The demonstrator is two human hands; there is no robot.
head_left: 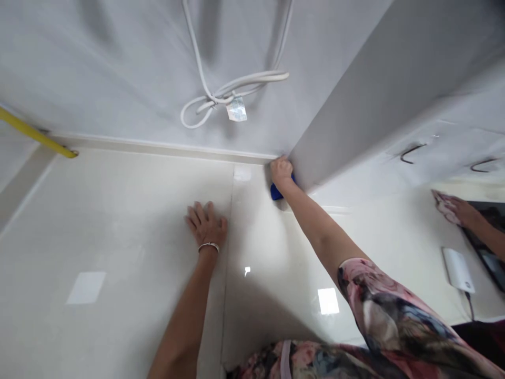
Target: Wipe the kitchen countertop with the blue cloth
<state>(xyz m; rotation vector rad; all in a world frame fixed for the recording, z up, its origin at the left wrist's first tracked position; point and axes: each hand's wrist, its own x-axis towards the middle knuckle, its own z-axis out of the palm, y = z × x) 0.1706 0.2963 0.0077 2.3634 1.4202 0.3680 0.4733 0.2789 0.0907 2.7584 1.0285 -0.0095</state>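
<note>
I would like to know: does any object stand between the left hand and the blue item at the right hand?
No, nothing visible does. Between the left hand and the blue item, I see only the white surface and its thin seam. The right hand partly covers the item.

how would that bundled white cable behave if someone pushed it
The white cable is probably flexible yet springy, since it bends into smooth, rounded loops. It looks light, being thin, and may swing when pushed, as it hangs in from the picture's top edge.
</note>
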